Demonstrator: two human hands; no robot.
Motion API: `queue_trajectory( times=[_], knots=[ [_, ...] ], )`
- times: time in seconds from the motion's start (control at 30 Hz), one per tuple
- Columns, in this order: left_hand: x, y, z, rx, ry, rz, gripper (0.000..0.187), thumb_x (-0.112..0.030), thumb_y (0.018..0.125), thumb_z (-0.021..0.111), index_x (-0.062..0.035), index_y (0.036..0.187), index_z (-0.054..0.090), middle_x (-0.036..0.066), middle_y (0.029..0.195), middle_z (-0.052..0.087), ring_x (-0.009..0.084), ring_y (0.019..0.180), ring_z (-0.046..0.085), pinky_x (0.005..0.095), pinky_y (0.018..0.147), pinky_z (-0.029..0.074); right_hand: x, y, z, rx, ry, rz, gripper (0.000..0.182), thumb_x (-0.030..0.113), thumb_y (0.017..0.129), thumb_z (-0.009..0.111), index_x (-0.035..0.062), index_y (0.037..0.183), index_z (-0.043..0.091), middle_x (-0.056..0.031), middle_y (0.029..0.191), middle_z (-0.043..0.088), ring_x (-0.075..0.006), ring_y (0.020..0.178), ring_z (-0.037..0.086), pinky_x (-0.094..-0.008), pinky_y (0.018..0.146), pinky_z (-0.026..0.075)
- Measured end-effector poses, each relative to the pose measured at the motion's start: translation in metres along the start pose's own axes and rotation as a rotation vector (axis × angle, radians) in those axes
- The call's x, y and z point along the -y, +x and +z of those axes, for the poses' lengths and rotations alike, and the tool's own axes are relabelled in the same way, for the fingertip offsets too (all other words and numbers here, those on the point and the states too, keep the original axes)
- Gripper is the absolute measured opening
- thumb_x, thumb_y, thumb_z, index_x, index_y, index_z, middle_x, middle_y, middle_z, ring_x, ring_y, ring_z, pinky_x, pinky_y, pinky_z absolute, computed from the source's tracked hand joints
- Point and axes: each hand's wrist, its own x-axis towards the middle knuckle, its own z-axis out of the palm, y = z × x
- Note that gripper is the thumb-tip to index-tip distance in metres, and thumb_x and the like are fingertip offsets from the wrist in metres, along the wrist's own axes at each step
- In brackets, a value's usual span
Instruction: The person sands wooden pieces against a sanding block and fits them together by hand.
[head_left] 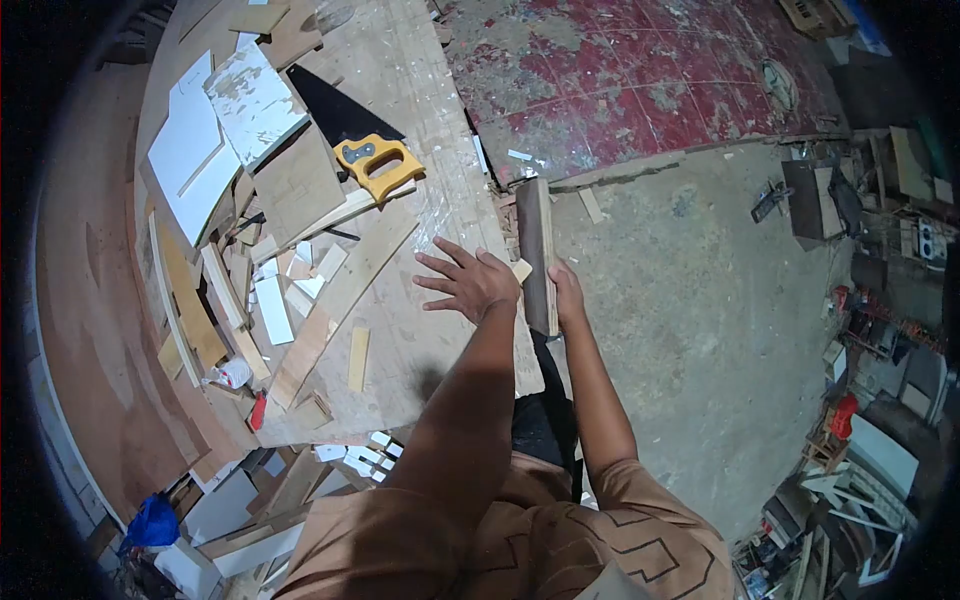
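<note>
My left hand (pixel 465 281) is spread flat over the worktable (pixel 390 340), its fingers apart and nothing in it. Along the table's right edge stands a wooden board (pixel 534 250) with a dark face and pale edges. My right hand (pixel 567 293) grips that board from its right side, the fingers partly hidden behind it. A small pale wood block (pixel 521 270) sits between my left wrist and the board. Further up the table, beyond my left fingers, lies a handsaw (pixel 375 160) with a yellow handle and black blade.
Left of my hands, the table carries a long wood strip (pixel 330 330), a short pale stick (pixel 358 358), white panels (pixel 195 150) and several offcuts. A concrete floor (pixel 670 330) lies to the right, with a red tiled area (pixel 640 80) beyond. Scrap (pixel 240 510) is piled below left.
</note>
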Motion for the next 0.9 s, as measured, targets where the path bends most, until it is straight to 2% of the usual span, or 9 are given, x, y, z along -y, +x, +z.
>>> queue_trajectory(
  times=[0.13,0.23,0.27,0.3,0.37,0.5,0.53,0.77,0.9],
  knots=[
    [-0.001,0.000,0.001,-0.020,-0.004,-0.005,0.072,-0.037,0.097,0.038,-0.0099,0.153,0.002,0.025,0.157,-0.007,0.0548,0.141,-0.001,0.0746,0.104,0.008,0.018,0.034,0.033,-0.215,-0.170,-0.155,0.055,0.020,0.092,0.044,-0.0044,0.142,0.040,-0.0152,0.141,0.048,-0.0203,0.130,0.043,-0.0299,0.109,0.028],
    [0.003,0.001,0.002,-0.002,-0.005,-0.003,0.072,-0.038,0.097,0.038,-0.0107,0.153,0.002,0.025,0.157,-0.007,0.0548,0.141,-0.002,0.0746,0.104,0.007,0.043,0.056,0.045,-0.433,0.167,-0.026,0.055,0.011,0.092,0.045,-0.0019,0.145,0.037,-0.0188,0.137,0.049,-0.0215,0.128,0.043,-0.0308,0.106,0.031],
    [0.003,0.001,0.003,-0.023,-0.004,-0.003,0.072,-0.038,0.097,0.038,-0.0104,0.153,0.003,0.025,0.157,-0.006,0.0549,0.141,-0.002,0.0746,0.104,0.007,0.031,0.059,0.038,-0.486,0.024,-0.095,0.055,0.008,0.092,0.044,-0.0022,0.145,0.035,-0.0169,0.123,0.057,-0.0200,0.112,0.054,-0.0292,0.095,0.041],
    [0.001,0.000,0.005,-0.041,-0.007,-0.001,0.073,-0.039,0.096,0.038,-0.0101,0.153,0.003,0.025,0.157,-0.006,0.0550,0.141,-0.001,0.0746,0.104,0.007,0.017,0.057,0.035,-0.494,0.023,-0.099,0.055,0.008,0.092,0.044,-0.0022,0.145,0.035,-0.0169,0.123,0.057,-0.0200,0.112,0.054,-0.0292,0.095,0.041],
    [0.000,0.000,0.009,-0.051,-0.011,0.003,0.073,-0.039,0.096,0.038,-0.0103,0.153,0.003,0.025,0.157,-0.006,0.0549,0.141,-0.002,0.0746,0.104,0.007,-0.001,0.049,0.038,-0.691,-0.199,-0.399,0.055,0.009,0.092,0.044,-0.0023,0.145,0.034,-0.0100,0.105,0.060,-0.0139,0.088,0.057,-0.0254,0.078,0.047],
    [0.000,0.000,0.001,-0.012,-0.003,-0.007,0.073,-0.039,0.096,0.038,-0.0106,0.154,0.002,0.025,0.157,-0.006,0.0544,0.141,-0.003,0.0746,0.104,0.007,0.026,0.033,0.059,-0.620,0.199,-0.253,0.055,0.007,0.090,0.044,-0.0013,0.145,0.037,-0.0072,0.102,0.060,-0.0100,0.072,0.054,-0.0230,0.063,0.046],
    [-0.001,0.000,0.001,0.002,0.002,-0.015,0.073,-0.038,0.097,0.037,-0.0107,0.154,0.001,0.026,0.157,-0.006,0.0540,0.141,-0.004,0.0743,0.105,0.007,0.052,0.029,0.061,-0.489,0.196,-0.220,0.057,0.004,0.089,0.043,-0.0001,0.145,0.037,-0.0068,0.104,0.060,-0.0097,0.069,0.053,-0.0231,0.060,0.045],
    [-0.001,0.001,0.003,-0.009,0.027,-0.009,0.073,-0.038,0.097,0.037,-0.0101,0.153,0.000,0.026,0.157,-0.007,0.0541,0.141,-0.003,0.0743,0.105,0.007,0.003,0.063,0.030,-0.404,0.039,-0.426,0.054,0.000,0.087,0.045,-0.0031,0.141,0.043,-0.0095,0.118,0.059,-0.0111,0.090,0.057,-0.0227,0.077,0.047],
    [-0.001,0.001,0.001,0.009,0.010,-0.012,0.072,-0.038,0.097,0.037,-0.0092,0.153,0.001,0.026,0.157,-0.007,0.0543,0.141,-0.002,0.0744,0.105,0.007,0.026,0.045,0.045,-0.411,0.129,-0.297,0.053,0.002,0.087,0.045,-0.0044,0.140,0.043,-0.0104,0.121,0.058,-0.0121,0.097,0.056,-0.0246,0.082,0.046]
  ],
)
